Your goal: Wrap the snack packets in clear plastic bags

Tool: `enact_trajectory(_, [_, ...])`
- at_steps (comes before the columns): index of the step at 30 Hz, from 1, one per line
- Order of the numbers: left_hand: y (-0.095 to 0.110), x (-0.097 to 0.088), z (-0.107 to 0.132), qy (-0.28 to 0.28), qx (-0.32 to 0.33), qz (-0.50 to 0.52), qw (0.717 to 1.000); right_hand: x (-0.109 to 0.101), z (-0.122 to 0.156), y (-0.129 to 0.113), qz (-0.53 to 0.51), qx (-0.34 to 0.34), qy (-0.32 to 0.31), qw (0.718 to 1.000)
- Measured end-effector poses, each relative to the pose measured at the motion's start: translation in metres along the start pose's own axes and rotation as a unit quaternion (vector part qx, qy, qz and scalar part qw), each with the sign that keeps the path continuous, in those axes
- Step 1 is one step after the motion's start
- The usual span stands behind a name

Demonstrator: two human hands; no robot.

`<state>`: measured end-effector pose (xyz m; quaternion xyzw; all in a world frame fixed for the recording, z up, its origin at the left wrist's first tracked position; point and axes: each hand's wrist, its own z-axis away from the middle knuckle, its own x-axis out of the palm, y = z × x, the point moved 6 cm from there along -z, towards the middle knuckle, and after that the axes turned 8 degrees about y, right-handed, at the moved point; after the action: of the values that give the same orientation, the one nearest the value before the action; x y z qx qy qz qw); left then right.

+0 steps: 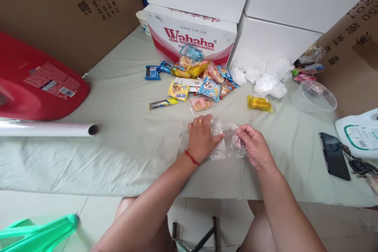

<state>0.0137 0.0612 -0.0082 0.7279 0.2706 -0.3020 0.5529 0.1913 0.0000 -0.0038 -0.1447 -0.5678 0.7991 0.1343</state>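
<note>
My left hand (202, 138) and my right hand (254, 145) both pinch a clear plastic bag (226, 141) that lies on the pale green cloth of the table (130, 153). Something small and wrapped shows through the bag between my hands. The left hand wears a ring and a red wrist cord. Behind the bag lies a heap of wrapped snacks (195, 80), with a yellow packet (260, 103) apart to the right.
A Wahaha carton (191, 37) and white boxes stand at the back. A red tub (35, 86) and a film roll (50, 129) lie left. Crumpled clear bags (270, 82), a clear bowl (314, 96), a black phone (334, 155) and keys sit right.
</note>
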Motion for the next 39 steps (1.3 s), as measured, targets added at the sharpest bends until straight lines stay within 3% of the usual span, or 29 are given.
enact_trajectory(3, [-0.001, 0.003, -0.002, 0.005, 0.02, -0.021, 1.0, -0.003, -0.001, -0.004, 0.079, -0.029, -0.028, 0.996])
enact_trajectory(7, [0.009, -0.007, 0.002, 0.041, 0.122, 0.064, 0.99, -0.008, -0.003, -0.009, 0.118, -0.072, -0.007, 0.99])
enact_trajectory(10, [0.018, -0.011, 0.011, 0.036, 0.189, 0.112, 0.975, -0.008, -0.005, -0.006, 0.115, -0.084, 0.011, 0.99])
enact_trajectory(14, [0.019, -0.016, 0.015, 0.044, 0.197, 0.174, 0.964, -0.008, -0.006, -0.003, 0.096, -0.113, 0.033, 0.988])
enact_trajectory(18, [0.012, -0.023, 0.012, 0.086, 0.162, 0.199, 0.963, -0.014, 0.003, -0.013, 0.091, -0.173, 0.077, 0.978])
enact_trajectory(21, [0.011, -0.022, 0.011, 0.078, 0.143, 0.226, 0.96, -0.005, 0.009, -0.02, 0.123, -0.227, 0.044, 0.965])
enact_trajectory(23, [0.009, -0.02, 0.01, 0.06, 0.104, 0.294, 0.948, -0.003, 0.007, -0.016, 0.147, -0.207, 0.051, 0.966])
enact_trajectory(28, [-0.015, -0.018, -0.005, 0.057, -0.099, 0.513, 0.851, -0.011, -0.005, -0.005, 0.043, -0.098, 0.08, 0.991])
enact_trajectory(32, [-0.044, -0.027, -0.017, 0.121, -0.219, 0.561, 0.789, -0.023, -0.008, -0.005, 0.024, -0.054, 0.083, 0.995])
enact_trajectory(34, [-0.054, -0.033, -0.02, 0.144, -0.241, 0.544, 0.791, -0.03, -0.011, -0.002, 0.05, -0.038, 0.077, 0.995])
enact_trajectory(36, [-0.059, -0.038, -0.02, 0.143, -0.253, 0.507, 0.812, -0.037, -0.015, 0.001, 0.093, -0.034, 0.066, 0.993])
enact_trajectory(39, [-0.062, -0.038, -0.017, 0.11, -0.275, 0.454, 0.84, -0.051, -0.014, -0.008, 0.192, -0.122, 0.121, 0.966])
